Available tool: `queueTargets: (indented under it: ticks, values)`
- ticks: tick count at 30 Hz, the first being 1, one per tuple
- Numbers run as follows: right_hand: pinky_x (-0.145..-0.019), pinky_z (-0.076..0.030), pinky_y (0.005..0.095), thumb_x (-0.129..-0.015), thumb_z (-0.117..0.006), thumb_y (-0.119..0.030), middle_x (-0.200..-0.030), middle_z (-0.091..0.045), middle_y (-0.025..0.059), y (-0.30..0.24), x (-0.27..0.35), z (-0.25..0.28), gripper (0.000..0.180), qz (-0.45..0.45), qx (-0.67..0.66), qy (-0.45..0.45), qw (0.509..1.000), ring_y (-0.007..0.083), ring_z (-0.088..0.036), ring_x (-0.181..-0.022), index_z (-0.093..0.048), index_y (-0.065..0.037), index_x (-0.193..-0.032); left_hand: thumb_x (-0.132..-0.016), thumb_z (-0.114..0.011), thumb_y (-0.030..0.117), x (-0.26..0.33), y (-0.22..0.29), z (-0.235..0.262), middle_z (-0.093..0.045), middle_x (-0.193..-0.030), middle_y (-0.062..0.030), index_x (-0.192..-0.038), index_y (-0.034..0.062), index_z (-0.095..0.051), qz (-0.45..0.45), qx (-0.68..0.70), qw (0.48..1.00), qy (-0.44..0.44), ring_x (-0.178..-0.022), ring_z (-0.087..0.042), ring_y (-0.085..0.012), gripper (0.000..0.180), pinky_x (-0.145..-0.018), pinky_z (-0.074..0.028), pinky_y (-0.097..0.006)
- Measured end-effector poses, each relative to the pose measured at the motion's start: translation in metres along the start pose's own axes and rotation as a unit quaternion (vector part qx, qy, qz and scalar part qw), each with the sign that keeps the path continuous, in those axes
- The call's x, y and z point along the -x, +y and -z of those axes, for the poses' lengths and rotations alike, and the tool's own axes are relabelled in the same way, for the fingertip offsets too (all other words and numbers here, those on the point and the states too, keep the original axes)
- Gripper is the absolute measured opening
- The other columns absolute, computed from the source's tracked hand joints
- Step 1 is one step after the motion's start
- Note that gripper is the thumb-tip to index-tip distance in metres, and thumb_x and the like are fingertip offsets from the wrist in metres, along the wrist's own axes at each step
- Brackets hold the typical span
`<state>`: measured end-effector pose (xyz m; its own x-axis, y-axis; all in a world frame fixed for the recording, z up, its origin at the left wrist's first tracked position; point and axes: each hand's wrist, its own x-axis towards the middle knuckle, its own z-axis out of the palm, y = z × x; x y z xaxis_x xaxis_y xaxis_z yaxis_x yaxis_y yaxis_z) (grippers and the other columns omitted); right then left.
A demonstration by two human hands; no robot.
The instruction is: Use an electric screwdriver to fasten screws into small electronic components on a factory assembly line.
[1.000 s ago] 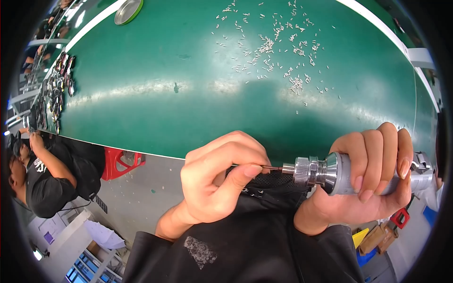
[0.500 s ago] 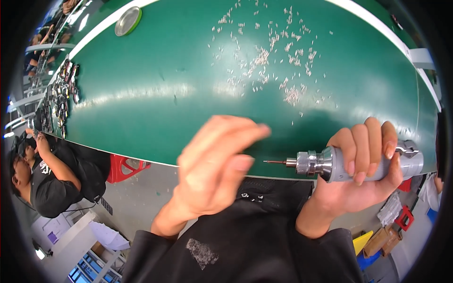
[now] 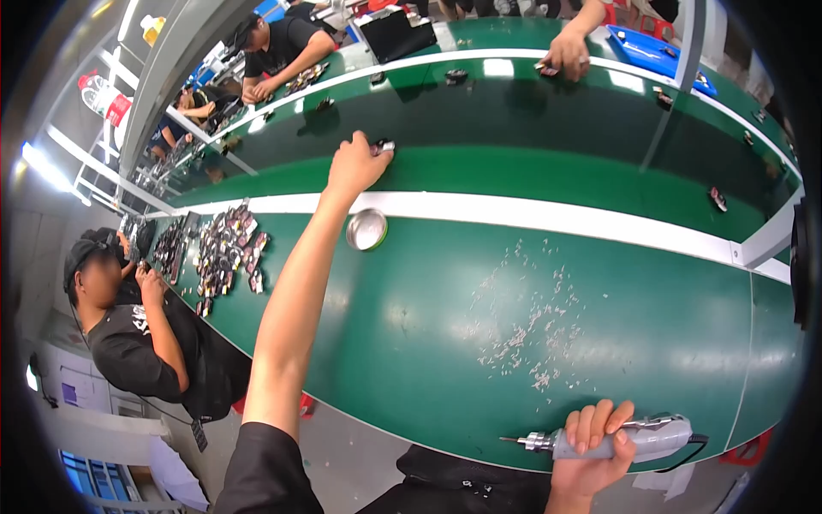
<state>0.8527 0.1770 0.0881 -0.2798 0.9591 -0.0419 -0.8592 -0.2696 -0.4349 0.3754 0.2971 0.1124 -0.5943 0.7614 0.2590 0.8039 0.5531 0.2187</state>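
My left hand (image 3: 355,163) is stretched out over the white rail onto the green conveyor belt. Its fingers are closed on a small dark part with a pale end (image 3: 383,148); the exact kind is too small to make out. Low at the right, my right hand (image 3: 595,437) is wrapped round a grey electric screwdriver (image 3: 655,437), held level above the near edge of the green table. The screwdriver's thin bit points left. Many tiny silvery pieces (image 3: 531,334), perhaps screws, lie scattered on the table ahead of it.
A round tin with a green rim (image 3: 366,230) stands by the white rail (image 3: 514,212). Dark assembled parts (image 3: 227,253) are heaped at the left, near a co-worker (image 3: 145,317). Across the belt, another person's hand (image 3: 567,53) touches a part. A white post (image 3: 766,240) stands right.
My left hand has gone from beside the screwdriver out to the belt and closed on a small part. The view has tilted up. The right hand still holds the screwdriver.
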Motion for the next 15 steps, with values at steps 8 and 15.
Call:
queueTargets:
  ticks: [8,15]
  values:
    - [-0.057,-0.038,0.0306,-0.087,-0.051,-0.018,-0.065,-0.039,0.0039,0.0,0.003,-0.007,0.015,-0.013,-0.009,0.023,1.0,0.0144,-0.042,-0.054,-0.041,-0.007,-0.084,-0.083,-0.067,0.014,-0.022,-0.023,-0.028,-0.063,-0.104,-0.0253,-0.109,-0.003,-0.064,-0.138,-0.113,0.983,0.04,-0.1,-0.059,-0.0406,0.032,-0.09,-0.048,-0.045]
    - [-0.058,-0.038,0.032,-0.084,-0.054,-0.021,-0.066,-0.041,0.0054,-0.009,0.003,0.004,0.018,-0.03,0.012,0.023,0.999,0.0164,-0.042,-0.053,-0.041,-0.008,-0.083,-0.08,-0.066,-0.002,0.106,0.031,0.027,-0.062,-0.116,-0.0177,-0.119,-0.0042,-0.06,-0.252,0.124,0.96,0.006,-0.104,-0.058,-0.036,0.039,-0.089,-0.049,-0.04]
